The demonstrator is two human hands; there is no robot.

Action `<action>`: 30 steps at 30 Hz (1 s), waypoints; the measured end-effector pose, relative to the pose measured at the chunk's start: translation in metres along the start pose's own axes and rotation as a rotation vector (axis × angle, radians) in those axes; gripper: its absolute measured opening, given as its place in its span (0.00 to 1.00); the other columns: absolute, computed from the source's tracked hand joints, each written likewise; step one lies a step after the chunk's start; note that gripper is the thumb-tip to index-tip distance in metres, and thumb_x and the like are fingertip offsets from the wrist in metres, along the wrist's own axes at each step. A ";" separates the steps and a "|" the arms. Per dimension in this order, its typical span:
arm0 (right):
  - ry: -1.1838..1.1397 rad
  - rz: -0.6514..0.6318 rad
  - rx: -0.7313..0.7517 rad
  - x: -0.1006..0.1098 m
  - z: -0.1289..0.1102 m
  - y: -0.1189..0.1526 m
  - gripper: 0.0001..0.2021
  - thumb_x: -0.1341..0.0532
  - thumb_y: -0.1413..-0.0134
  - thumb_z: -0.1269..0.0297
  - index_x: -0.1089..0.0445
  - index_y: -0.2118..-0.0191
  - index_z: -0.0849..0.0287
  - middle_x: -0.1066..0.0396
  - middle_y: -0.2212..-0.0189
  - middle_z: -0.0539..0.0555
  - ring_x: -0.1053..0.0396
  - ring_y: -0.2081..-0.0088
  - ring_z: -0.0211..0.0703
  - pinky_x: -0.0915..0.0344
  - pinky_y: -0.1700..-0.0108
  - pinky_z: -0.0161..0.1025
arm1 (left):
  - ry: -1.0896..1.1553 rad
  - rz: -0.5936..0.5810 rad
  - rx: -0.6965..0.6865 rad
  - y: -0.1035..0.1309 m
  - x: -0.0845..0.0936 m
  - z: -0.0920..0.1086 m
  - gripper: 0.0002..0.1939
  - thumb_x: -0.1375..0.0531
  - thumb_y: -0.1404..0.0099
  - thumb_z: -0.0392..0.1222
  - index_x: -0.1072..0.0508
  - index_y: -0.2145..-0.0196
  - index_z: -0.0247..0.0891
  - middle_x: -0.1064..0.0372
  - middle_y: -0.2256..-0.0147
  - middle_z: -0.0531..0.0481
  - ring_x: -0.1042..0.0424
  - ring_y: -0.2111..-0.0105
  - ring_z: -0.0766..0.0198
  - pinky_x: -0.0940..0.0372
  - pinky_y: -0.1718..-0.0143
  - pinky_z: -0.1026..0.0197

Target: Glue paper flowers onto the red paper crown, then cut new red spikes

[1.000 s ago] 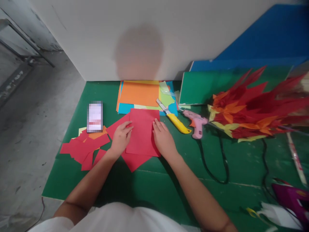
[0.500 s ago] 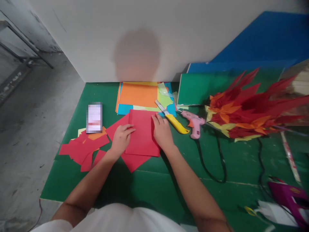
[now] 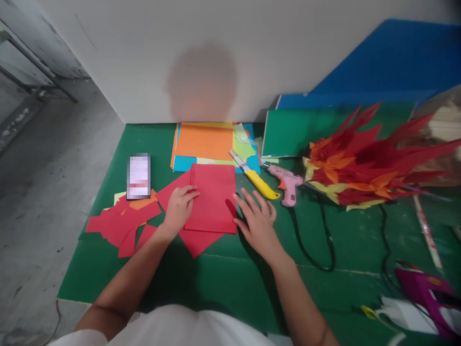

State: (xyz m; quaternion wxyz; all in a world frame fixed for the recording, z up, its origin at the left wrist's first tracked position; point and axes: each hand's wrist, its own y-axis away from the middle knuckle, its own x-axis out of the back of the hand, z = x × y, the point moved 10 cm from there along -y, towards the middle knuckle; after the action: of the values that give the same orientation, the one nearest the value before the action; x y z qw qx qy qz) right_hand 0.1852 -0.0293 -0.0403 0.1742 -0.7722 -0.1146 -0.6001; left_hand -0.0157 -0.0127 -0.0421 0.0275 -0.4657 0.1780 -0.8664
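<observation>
A red paper sheet (image 3: 212, 199), looking folded or stacked, lies in front of me over another red sheet (image 3: 196, 244) set at an angle. The fingers of my left hand (image 3: 179, 205) rest on the left side of the upper sheet, stretched over its edge. Beside its right edge, my right hand (image 3: 257, 223) is open with fingers spread, the fingertips close to the paper; contact there is unclear. A yellow box cutter (image 3: 262, 185) lies just beyond my right hand, next to a pink glue gun (image 3: 290, 183).
Coloured sheets (image 3: 207, 141) are stacked against the wall. At left, a phone (image 3: 139, 176) touches red paper scraps (image 3: 120, 221). A red and orange paper flame shape (image 3: 353, 163) stands at right, near a cord (image 3: 300, 250) and a purple object (image 3: 421, 293).
My right hand has come away from the upper sheet's right edge, moving right and toward me, with its fingers now spread. My left hand stays on the paper.
</observation>
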 end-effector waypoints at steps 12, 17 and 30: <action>-0.087 0.157 -0.095 0.017 0.030 -0.025 0.27 0.47 0.40 0.50 0.43 0.38 0.54 0.42 0.39 0.62 0.46 0.40 0.58 0.46 0.44 0.56 | 0.076 0.220 -0.160 -0.002 0.037 0.026 0.18 0.50 0.36 0.25 0.23 0.63 0.40 0.23 0.63 0.48 0.31 0.65 0.60 0.36 0.61 0.54; 0.057 0.239 -0.147 0.020 0.049 -0.055 0.19 0.49 0.41 0.66 0.37 0.44 0.63 0.32 0.49 0.65 0.39 0.52 0.56 0.42 0.50 0.52 | -0.027 0.281 -0.070 -0.002 0.043 0.013 0.19 0.50 0.37 0.24 0.22 0.64 0.39 0.25 0.64 0.47 0.33 0.65 0.59 0.36 0.62 0.54; -0.141 0.212 -0.218 0.019 0.052 -0.034 0.24 0.47 0.48 0.68 0.38 0.44 0.63 0.36 0.56 0.64 0.32 0.59 0.52 0.34 0.62 0.44 | 0.071 -0.148 -0.228 0.003 -0.004 0.034 0.25 0.56 0.34 0.26 0.28 0.49 0.42 0.31 0.45 0.47 0.37 0.41 0.59 0.38 0.44 0.46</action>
State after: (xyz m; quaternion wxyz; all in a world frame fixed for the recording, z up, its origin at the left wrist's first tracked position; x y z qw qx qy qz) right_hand 0.2224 0.0225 -0.0291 0.1434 -0.8345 0.0213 -0.5316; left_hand 0.0140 -0.0240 -0.0294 -0.0958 -0.4466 0.2413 -0.8563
